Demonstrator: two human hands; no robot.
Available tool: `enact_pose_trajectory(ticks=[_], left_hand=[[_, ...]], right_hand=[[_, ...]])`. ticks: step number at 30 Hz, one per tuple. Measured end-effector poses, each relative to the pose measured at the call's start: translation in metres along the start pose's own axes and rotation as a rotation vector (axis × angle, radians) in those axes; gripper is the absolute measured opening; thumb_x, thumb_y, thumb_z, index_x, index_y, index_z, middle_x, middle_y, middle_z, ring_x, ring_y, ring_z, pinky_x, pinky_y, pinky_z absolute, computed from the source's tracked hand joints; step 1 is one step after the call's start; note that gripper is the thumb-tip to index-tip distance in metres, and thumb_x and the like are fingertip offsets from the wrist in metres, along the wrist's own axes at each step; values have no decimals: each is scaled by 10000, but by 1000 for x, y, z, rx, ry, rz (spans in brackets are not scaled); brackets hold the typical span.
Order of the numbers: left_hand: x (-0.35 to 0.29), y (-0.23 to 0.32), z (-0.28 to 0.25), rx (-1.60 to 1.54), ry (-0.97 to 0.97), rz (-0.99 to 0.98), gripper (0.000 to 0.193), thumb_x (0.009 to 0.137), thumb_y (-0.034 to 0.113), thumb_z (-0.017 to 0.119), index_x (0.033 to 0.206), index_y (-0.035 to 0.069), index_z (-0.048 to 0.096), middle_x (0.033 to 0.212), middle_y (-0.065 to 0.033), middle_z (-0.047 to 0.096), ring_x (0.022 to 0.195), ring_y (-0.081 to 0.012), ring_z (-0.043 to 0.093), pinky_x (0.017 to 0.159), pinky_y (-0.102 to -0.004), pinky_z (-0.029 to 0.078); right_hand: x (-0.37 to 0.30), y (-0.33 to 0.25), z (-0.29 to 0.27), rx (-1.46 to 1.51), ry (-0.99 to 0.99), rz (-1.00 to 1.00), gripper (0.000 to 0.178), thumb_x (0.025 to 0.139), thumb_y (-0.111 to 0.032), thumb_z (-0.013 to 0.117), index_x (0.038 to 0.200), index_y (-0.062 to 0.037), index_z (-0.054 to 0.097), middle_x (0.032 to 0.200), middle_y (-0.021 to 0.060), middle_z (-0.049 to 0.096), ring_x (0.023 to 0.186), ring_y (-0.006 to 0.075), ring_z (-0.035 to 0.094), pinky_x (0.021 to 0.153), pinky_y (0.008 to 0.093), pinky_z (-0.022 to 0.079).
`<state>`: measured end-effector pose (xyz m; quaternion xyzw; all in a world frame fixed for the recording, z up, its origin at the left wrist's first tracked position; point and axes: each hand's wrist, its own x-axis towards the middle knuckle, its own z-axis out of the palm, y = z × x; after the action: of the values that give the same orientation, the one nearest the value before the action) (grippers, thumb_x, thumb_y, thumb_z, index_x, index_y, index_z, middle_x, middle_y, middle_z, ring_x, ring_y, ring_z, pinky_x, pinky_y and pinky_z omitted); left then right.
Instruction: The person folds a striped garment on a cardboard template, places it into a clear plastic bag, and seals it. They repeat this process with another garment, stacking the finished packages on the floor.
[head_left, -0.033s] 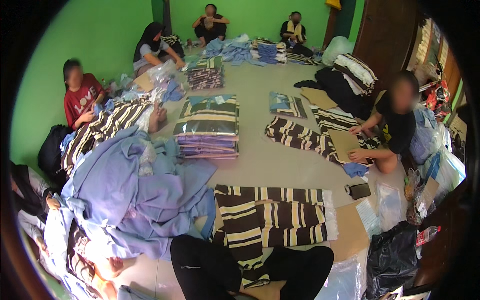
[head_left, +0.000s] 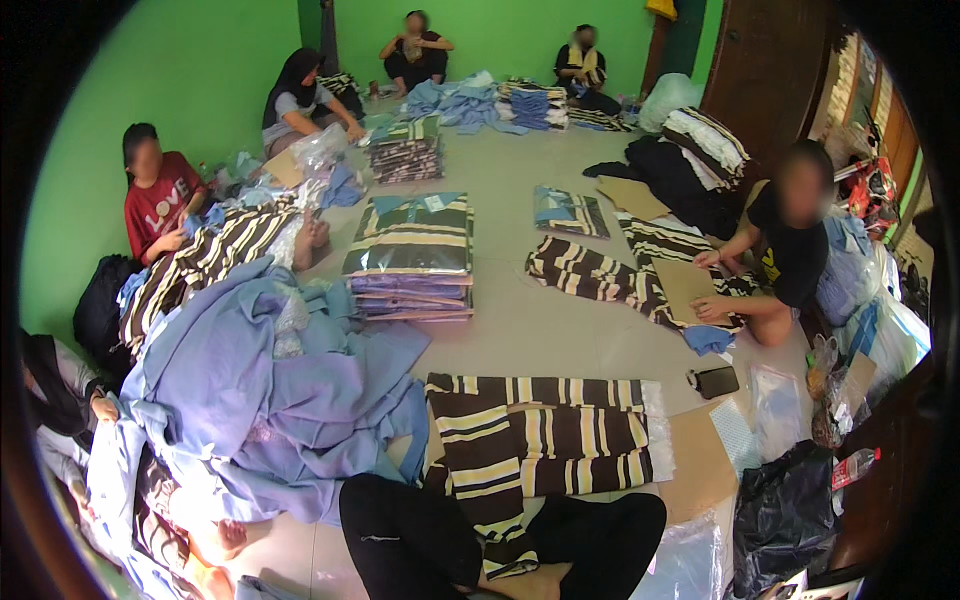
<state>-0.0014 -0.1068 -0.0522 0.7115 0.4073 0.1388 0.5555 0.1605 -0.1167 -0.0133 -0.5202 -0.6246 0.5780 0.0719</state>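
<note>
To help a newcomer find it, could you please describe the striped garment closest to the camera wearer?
Find the black trousers at the bottom centre. Just beyond them, right of the big blue cloth heap, the brown, cream and yellow striped garment lies on the floor. Unlike the glossy striped stack farther off, it lies loose, with one strip reaching between the trouser legs.

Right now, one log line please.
own hands: out of view | brown, cream, yellow striped fabric garment: laid on pale tiled floor | flat brown cardboard sheet: at its right
</note>
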Motion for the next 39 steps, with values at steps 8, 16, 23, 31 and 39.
enact_pose_trajectory(ticks=[8, 16, 23, 31, 39], left_hand=[[15, -8, -5, -14, -20, -127, 167, 805, 158, 485, 838, 4, 542, 762, -152, 534, 704, -322, 514, 623, -373, 421], [15, -9, -1, -31, -18, -155, 186, 812, 178, 484, 852, 6, 543, 783, -169, 550, 738, -331, 529, 653, -379, 424], [5, -31, 15, -18, -71, -203, 202, 818, 195, 482, 864, 9, 545, 802, -184, 564, 768, -339, 543, 679, -384, 426], [-36, -41, 48, 124, 43, 8, 142, 790, 125, 472, 857, 24, 545, 743, -148, 541, 677, -331, 515, 610, -387, 421], [-32, -10, 26, -39, -106, -144, 153, 818, 137, 487, 856, -6, 529, 805, -197, 568, 773, -356, 550, 660, -379, 442]], right_hand=[[8, -4, -8, 39, 59, -8, 146, 763, -162, 510, 844, -47, 549, 763, 135, 564, 736, 276, 556, 640, 367, 421], [7, -6, -10, 45, 85, -32, 113, 749, -146, 510, 793, -49, 549, 710, 127, 554, 694, 263, 551, 612, 364, 410], [-3, -4, -4, 43, 79, -57, 91, 736, -133, 510, 748, -52, 550, 663, 119, 545, 657, 251, 546, 587, 362, 400], [-32, 6, 25, 16, 56, -170, 79, 722, -117, 509, 697, -54, 551, 610, 111, 535, 616, 238, 541, 558, 360, 389], [-42, -1, 16, 26, -174, -37, 147, 788, -151, 519, 856, -21, 522, 768, 129, 582, 720, 259, 582, 643, 350, 443]])
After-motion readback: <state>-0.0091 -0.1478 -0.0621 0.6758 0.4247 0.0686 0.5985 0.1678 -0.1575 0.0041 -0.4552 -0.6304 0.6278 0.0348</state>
